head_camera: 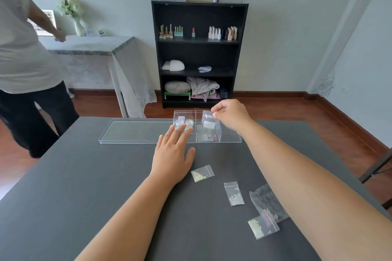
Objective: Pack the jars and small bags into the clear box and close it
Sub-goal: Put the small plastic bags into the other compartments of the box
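Observation:
A clear box (209, 139) with compartments stands at the far side of the dark table. Two small round jars (184, 123) sit in its left compartment. My right hand (232, 115) pinches a small clear bag (208, 120) by its top edge, over the box's right compartment. My left hand (172, 154) lies flat on the table, fingers spread, its fingertips against the front of the box by the jars. Several small zip bags of beads lie loose on the table: one (202, 173) near my left hand, one (234, 193) further right, two (265, 216) overlapping near my right forearm.
The clear lid (131, 131) lies flat to the left of the box. A person (23, 48) stands at the far left by a cloth-covered side table (91, 46). A black shelf unit (199, 53) stands behind the table. The table's right edge (331, 150) runs close to my right arm.

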`<state>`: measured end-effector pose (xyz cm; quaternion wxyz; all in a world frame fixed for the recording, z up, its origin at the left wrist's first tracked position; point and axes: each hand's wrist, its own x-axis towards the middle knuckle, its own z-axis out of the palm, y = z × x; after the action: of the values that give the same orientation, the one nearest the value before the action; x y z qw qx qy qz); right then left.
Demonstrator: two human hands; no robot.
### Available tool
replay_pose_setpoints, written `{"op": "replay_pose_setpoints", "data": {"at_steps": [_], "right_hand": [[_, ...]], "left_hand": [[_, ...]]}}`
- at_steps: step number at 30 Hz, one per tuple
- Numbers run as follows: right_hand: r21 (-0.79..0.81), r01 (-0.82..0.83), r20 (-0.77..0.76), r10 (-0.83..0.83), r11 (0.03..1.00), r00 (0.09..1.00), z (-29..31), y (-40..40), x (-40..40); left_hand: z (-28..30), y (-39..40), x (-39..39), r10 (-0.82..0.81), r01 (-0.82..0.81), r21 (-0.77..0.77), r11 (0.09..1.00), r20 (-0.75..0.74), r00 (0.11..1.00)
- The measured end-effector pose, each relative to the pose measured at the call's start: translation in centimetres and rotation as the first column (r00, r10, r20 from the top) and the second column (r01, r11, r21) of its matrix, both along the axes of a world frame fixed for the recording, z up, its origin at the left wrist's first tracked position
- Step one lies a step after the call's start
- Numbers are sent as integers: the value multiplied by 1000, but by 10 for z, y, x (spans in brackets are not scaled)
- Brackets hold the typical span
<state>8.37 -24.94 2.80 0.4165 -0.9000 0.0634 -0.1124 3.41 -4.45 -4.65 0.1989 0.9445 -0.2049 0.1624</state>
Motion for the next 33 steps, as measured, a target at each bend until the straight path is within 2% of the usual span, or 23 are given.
{"op": "replay_pose_setpoints", "data": {"at_steps": [4, 13, 16, 18, 21, 24, 29, 33], "right_hand": [[-27, -7, -76, 5, 1000, 997, -3, 4, 6], [-324, -87, -69, 68, 942, 995, -15, 4, -6], [-276, -60, 26, 70, 959, 997, -6, -1, -27], [-226, -114, 29, 124, 967, 992, 3, -8, -50], [-185, -243, -142, 218, 952, 965, 14, -24, -95], [-140, -252, -295, 203, 958, 934, 10, -45, -139], [-212, -243, -419, 136, 947, 898, -8, -78, -182], [-206, -349, -544, 189, 914, 817, -15, -85, -191]], "left_hand": [[-1, 2, 1, -10, 10, -6, 1000, 8, 1000], [1, 3, 1, -14, 14, 2, 1000, -17, 1000], [1, 3, 0, -19, 19, -5, 1000, -10, 1000], [0, 4, 0, -19, 19, -10, 1000, -11, 1000], [0, 5, 2, -16, 16, -17, 1000, -13, 1000], [-1, 5, 3, -14, 13, -23, 1000, -14, 1000], [2, 1, -3, -45, 48, -32, 998, 71, 996], [2, -6, -17, -161, 161, 6, 987, 126, 979]]}}
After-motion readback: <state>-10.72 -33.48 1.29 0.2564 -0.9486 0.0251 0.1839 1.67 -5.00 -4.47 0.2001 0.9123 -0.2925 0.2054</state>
